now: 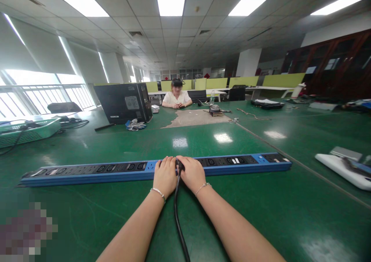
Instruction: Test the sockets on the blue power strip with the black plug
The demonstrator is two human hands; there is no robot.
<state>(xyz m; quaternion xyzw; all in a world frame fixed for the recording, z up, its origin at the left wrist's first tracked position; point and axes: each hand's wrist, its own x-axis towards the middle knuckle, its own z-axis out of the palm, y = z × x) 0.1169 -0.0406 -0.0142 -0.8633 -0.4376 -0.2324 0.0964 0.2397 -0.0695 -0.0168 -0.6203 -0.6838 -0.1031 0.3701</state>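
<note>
A long blue power strip (121, 174) with rows of black sockets lies crosswise on the green table (116, 211). Over its middle, my left hand (165, 177) rests with its fingers together and bent across the strip's top. Right beside it, my right hand (191, 172) is closed round a black plug (180, 165) at the strip. From the plug a thick black cable (177, 211) runs down between my forearms towards the bottom edge. The plug's front end is hidden, so how it meets the socket cannot be made out.
Across the table sits a person (176, 97). A black computer case (124, 102) stands at the back left, with gloves (135, 125) before it. A green basket (31, 132) is at far left, a white device (342, 171) at right. A metal object (215, 110) sits farther back.
</note>
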